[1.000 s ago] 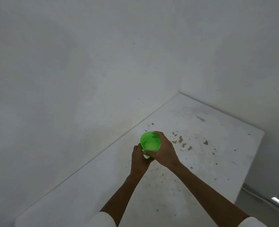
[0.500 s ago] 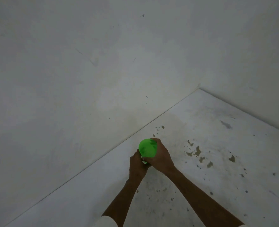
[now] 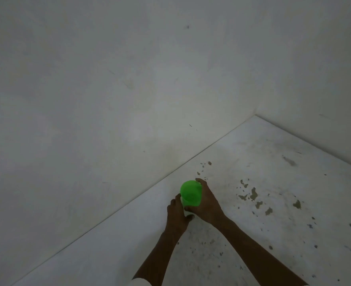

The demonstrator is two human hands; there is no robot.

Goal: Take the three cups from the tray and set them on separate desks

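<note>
A bright green cup (image 3: pixel 190 192) stands upright, mouth up, on a white desk (image 3: pixel 253 234) with chipped paint, close to the wall. My right hand (image 3: pixel 207 205) wraps around the cup's right side. My left hand (image 3: pixel 177 215) cups its lower left side near the base. The cup's base is hidden behind my fingers, so I cannot tell if it rests on the desk. No tray and no other cups are in view.
White walls (image 3: pixel 108 100) meet the desk along its back edge and form a corner at the upper right. Dark chipped spots (image 3: pixel 253 195) mark the desk surface to the right of my hands.
Both hands and the green cup have moved lower and closer to the desk surface near the wall. The view has shifted, so the desk's right edge is out of sight.
</note>
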